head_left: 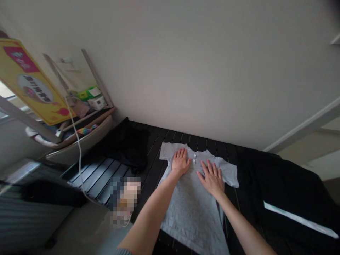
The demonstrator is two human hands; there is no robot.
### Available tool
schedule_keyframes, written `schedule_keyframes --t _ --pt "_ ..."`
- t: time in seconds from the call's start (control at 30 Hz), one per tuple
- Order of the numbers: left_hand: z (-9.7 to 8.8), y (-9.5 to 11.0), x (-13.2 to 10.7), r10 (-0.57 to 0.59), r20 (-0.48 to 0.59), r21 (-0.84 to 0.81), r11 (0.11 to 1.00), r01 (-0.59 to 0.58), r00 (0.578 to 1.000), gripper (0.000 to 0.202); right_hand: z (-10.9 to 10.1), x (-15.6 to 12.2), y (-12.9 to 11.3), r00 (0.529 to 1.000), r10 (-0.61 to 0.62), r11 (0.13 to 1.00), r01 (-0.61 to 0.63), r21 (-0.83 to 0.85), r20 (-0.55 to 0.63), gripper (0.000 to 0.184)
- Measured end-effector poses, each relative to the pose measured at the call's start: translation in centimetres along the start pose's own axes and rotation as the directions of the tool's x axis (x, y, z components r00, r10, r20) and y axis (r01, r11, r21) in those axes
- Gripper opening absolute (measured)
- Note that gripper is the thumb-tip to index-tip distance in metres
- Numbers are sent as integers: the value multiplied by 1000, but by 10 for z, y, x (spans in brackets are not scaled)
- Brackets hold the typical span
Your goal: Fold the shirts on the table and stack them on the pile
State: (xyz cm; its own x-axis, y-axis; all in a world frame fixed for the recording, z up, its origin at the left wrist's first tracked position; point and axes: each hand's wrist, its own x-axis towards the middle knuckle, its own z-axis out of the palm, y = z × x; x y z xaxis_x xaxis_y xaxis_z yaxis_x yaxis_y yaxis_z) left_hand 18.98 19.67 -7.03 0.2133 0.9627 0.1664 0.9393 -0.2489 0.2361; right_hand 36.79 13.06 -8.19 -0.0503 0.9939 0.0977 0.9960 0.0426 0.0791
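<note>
Grey short-sleeved button-neck shirt [191, 209] flat on black slatted table [170, 138], my left hand [180, 162] at its 11 o'clock, right hand [212, 179] at 1 o'clock, fingers spread flat, clamping nothing; uneven pressure could bunch fabric.

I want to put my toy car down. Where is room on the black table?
Bare slats lie left of the grey shirt, in front of the black cloth, beside the white cable. A thin strip runs behind the collar. The shirt, left hand, right hand and black jacket crowd the rest.
</note>
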Motion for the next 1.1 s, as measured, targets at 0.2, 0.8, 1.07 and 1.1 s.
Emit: schedule_keyframes --t 0.2,0.8,1.07,1.1 --pt "3 -2 29 -23 14 -38 999 23 1000 65 3 31 7 999 -23 1000 23 -2 -31 64" --pt "-63 -94 -7 -355 85 10 935 356 931 51 -30 24 -7 996 -24 999 27 30 -90 55" --pt "-67 -96 -3 -278 134 -60 956 288 951 42 -88 -93 -139 890 -423 808 457 373 -173 68" --pt "-67 -96 -3 -283 138 -69 953 294 949 42 -87 -110 -157 887 -426 795 462 393 -180 73"
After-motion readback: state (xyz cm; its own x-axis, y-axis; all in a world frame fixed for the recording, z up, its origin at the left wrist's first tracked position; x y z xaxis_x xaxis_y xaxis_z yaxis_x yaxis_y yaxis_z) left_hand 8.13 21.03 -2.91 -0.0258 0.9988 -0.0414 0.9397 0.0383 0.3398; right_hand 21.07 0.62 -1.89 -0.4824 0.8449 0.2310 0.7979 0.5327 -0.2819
